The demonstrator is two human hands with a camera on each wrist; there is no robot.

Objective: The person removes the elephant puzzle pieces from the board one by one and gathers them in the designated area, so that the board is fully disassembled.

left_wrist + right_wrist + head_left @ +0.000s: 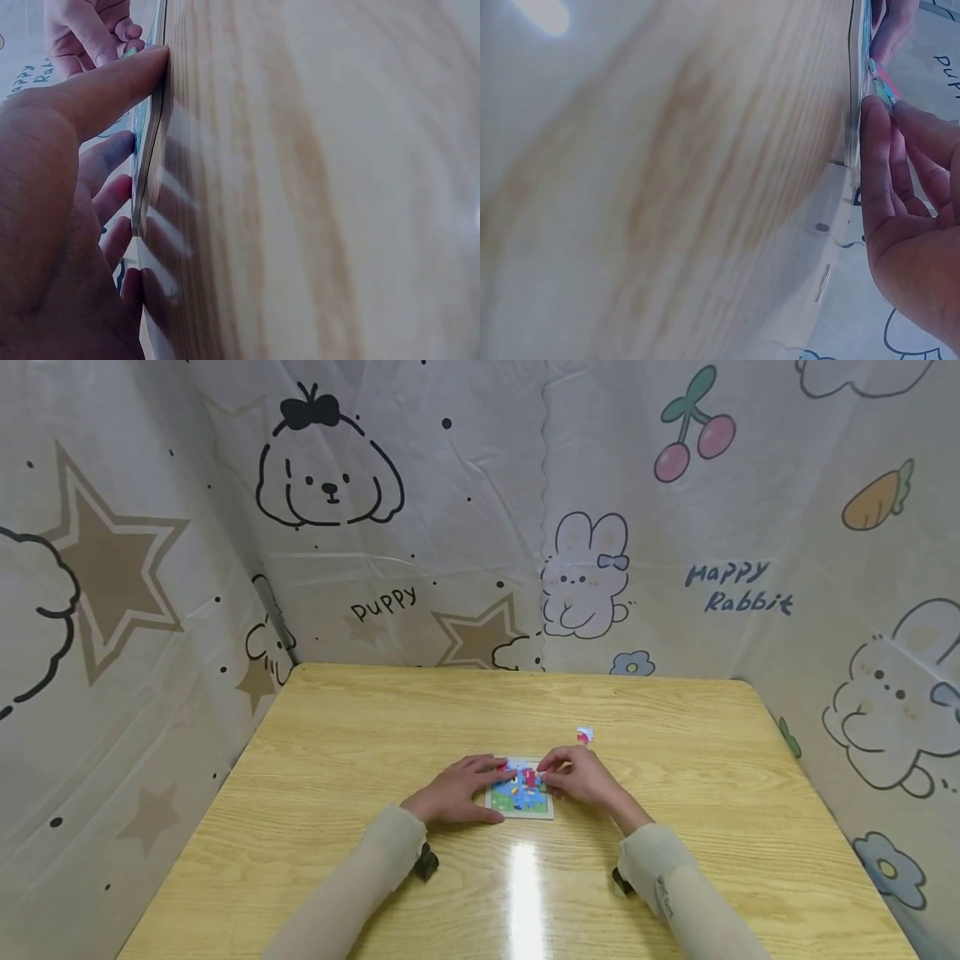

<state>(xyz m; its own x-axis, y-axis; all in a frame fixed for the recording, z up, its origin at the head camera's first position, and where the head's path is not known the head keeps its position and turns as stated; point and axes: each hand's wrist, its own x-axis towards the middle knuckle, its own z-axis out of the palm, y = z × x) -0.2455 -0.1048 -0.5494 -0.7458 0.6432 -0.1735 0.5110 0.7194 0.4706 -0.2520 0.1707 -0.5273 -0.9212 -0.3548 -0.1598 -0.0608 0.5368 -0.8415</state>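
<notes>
A small jigsaw puzzle [521, 803] with a pale frame lies on the wooden table, its picture bright blue, green and red. My left hand [459, 789] rests along its left side, fingers spread over the picture and thumb by the front edge. In the left wrist view, that thumb touches the rim of the puzzle board [145, 176]. At the board's right side, my right hand [581, 777] pinches a colourful puzzle piece [886, 90] between thumb and fingertips, tilted up close over the board. Beyond that hand lies a loose puzzle piece [585, 734], white and pink.
The light wooden table [360, 718] carries a bright glare streak in front of the board. A printed cloth [472, 485] with cartoon animals and stars hangs behind the table and along both sides. Dark wrist devices [426, 863] sit at both sleeve cuffs.
</notes>
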